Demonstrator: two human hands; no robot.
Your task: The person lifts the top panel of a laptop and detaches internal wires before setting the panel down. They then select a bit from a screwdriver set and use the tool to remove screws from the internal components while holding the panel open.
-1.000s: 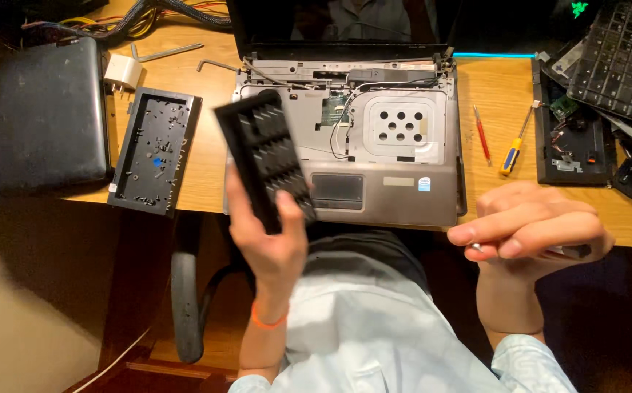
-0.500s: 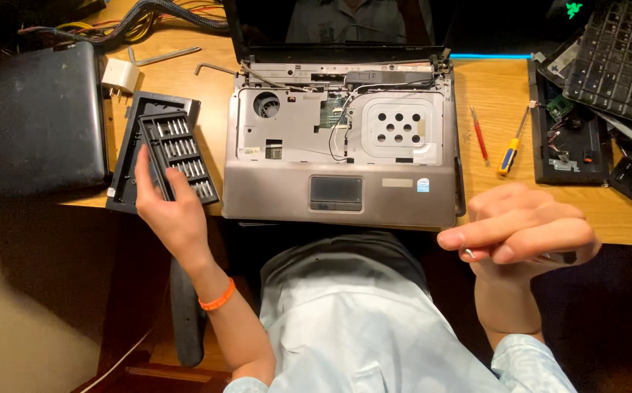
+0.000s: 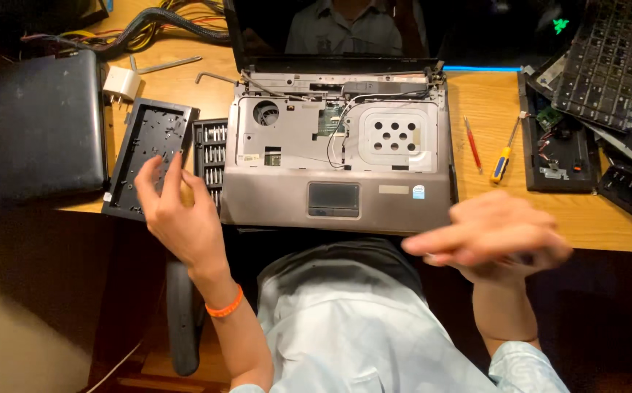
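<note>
My left hand (image 3: 177,215) hovers with fingers spread over the desk's front left edge, holding nothing. Its fingertips are above a black case lid (image 3: 148,145) and a black tray of screwdriver bits (image 3: 210,153), which lies between the lid and an opened grey laptop (image 3: 338,145). The laptop's keyboard is removed, so its inner metal plate and wires show. My right hand (image 3: 490,236) is blurred in front of the laptop's right front corner, fingers curled together. Something dark may be under them, but I cannot tell what.
A closed dark laptop (image 3: 32,131) lies at the left, with a white plug (image 3: 121,82) and cables behind it. Right of the open laptop lie a red screwdriver (image 3: 472,144) and a yellow-handled one (image 3: 501,156). Dismantled black parts (image 3: 556,145) and a loose keyboard (image 3: 607,58) fill the right side.
My left hand carried the bit tray from in front of me to the desk beside the lid and let go. My right hand has shifted left.
</note>
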